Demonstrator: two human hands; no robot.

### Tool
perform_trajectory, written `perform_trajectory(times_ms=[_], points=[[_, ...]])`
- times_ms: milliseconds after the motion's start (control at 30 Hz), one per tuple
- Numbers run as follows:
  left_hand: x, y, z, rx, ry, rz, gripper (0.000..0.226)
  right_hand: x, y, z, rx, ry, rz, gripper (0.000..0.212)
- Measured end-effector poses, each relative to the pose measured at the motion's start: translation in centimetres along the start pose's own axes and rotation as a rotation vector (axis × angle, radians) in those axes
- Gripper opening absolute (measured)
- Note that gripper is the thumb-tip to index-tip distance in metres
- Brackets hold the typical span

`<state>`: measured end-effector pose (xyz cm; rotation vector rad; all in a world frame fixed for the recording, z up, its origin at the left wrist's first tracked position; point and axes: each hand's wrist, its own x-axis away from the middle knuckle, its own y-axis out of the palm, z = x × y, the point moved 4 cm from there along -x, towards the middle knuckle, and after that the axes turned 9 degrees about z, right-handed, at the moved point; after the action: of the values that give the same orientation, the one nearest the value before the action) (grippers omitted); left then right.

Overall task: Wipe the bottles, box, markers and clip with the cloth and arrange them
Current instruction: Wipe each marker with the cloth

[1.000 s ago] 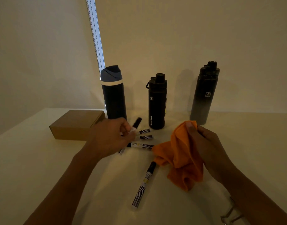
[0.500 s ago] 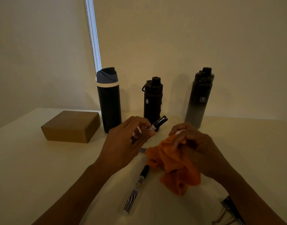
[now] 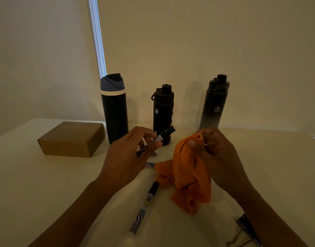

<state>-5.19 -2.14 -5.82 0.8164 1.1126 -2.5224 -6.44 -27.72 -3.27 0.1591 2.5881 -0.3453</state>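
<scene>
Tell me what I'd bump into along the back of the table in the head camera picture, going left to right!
brown box → bottle with the blue lid → short black bottle → tall black bottle

Dim yellowish light, plain beige wall point(image 3: 206, 41) on the far side, narrow bright window strip point(image 3: 99, 32) far left, bead chain point(image 3: 93, 32) hanging beside it, white table point(image 3: 37, 193) near.
</scene>
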Motion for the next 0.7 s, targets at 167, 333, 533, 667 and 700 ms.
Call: perform_trajectory(times_ms=[167, 333, 533, 667, 700], points=[[0.0, -0.8, 1.0, -0.001, 0.078, 0.08, 0.034, -0.4, -0.1, 1.2, 0.071, 0.003, -0.021, 0.033], [0.0, -1.4, 1.3, -0.017, 0.101, 0.106, 0.03, -0.1, 0.7, 2.9, -0.01, 0.23, -0.153, 0.06], [-0.1, -1.9, 1.8, 0.032, 0.089, 0.106, 0.033, 0.2, -0.1, 0.5, 0.371, -0.188, -0.154, 0.012], [0.0, -1.7, 1.7, 0.034, 0.097, 0.114, 0.036, -0.4, -0.7, 0.3, 0.37, -0.362, -0.097, 0.013], [0.0, -1.7, 1.7, 0.032, 0.1, 0.122, 0.035, -0.7, -1.1, 0.2, 0.372, -0.375, -0.046, 0.014]])
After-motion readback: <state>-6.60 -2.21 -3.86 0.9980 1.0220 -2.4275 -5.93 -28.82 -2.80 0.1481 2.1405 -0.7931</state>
